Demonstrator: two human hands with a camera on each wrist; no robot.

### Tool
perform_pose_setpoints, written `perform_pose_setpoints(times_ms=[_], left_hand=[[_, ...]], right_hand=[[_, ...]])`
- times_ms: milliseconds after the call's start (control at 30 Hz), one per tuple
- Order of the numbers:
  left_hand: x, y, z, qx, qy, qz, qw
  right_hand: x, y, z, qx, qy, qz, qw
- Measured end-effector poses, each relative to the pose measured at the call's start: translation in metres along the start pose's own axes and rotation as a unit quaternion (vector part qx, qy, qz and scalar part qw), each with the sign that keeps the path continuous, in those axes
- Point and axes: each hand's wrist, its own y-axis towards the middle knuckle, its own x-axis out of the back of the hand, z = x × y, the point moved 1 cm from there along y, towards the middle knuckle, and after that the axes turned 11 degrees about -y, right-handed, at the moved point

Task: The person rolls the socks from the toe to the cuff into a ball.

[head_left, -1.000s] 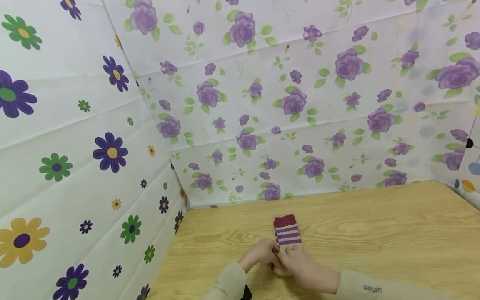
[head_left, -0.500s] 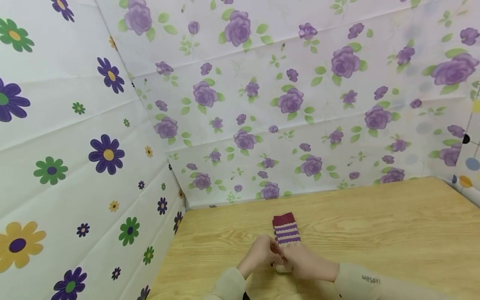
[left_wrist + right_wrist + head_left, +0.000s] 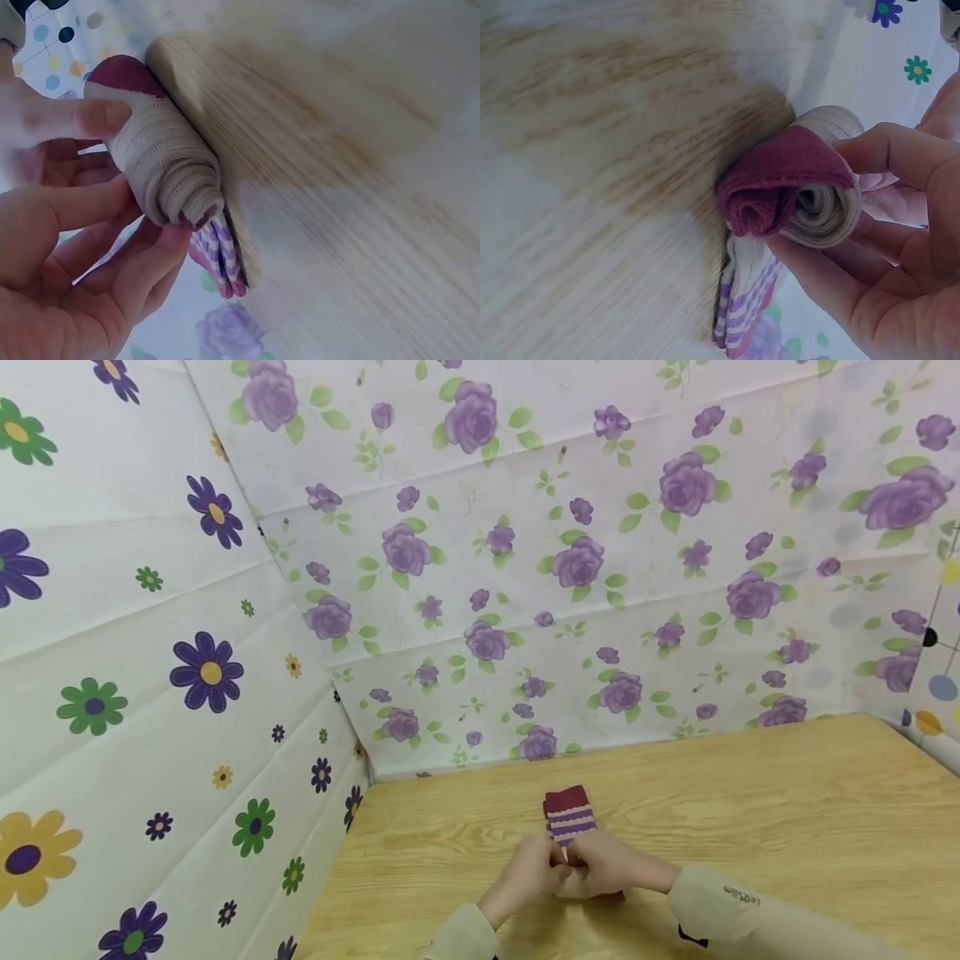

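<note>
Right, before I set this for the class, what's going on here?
A person's left grip and right grip hold a beige and maroon sock roll, one at each end. It looks like a pair, layered together. The striped end lies flat and unrolled on the wooden table, pointing away from the person, so the rolling looks only part done.

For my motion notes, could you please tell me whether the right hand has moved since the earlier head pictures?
Yes: in the head view, the right hand has shifted forward, nearer the back edge of the tabletop.
</note>
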Motion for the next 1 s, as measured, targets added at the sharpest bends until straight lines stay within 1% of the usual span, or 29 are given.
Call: perform_pose_setpoints(times_ms=[100,133,200,300,367,467,600,767,900,1000], left_hand=[[-0.001,-0.002,-0.002,-0.008,0.011,0.009,0.9999],[-0.001,-0.002,-0.002,-0.007,0.006,0.016,0.9998],[-0.001,-0.003,-0.003,-0.007,0.003,0.029,0.9995],[-0.001,-0.002,-0.002,-0.013,-0.001,0.044,0.9989],[-0.001,-0.001,-0.001,-0.02,0.01,0.042,0.9989],[-0.002,0.001,0.002,-0.013,0.005,0.031,0.9994],[-0.002,0.004,0.005,0.007,-0.02,0.025,0.9995],[-0.001,0.005,0.006,0.013,-0.019,0.031,0.9993],[-0.001,0.004,0.005,0.019,-0.028,0.039,0.9987],[-0.001,0.003,0.005,0.014,-0.018,0.037,0.999]], right_hand=[[0.0,0.002,-0.002,-0.013,0.03,0.024,0.999],[0.0,0.002,-0.004,-0.016,0.038,0.033,0.999],[0.001,0.004,-0.006,-0.028,0.044,0.051,0.997],[0.0,0.006,-0.009,-0.047,0.041,0.073,0.995],[0.0,0.007,-0.01,-0.065,0.037,0.09,0.993],[-0.002,0.008,-0.01,-0.08,0.046,0.1,0.991],[-0.004,0.01,-0.009,-0.092,0.059,0.097,0.989],[-0.007,0.01,-0.008,-0.101,0.049,0.077,0.991],[-0.01,0.009,-0.007,-0.111,0.037,0.061,0.991],[-0.012,0.009,-0.007,-0.124,0.051,0.059,0.989]])
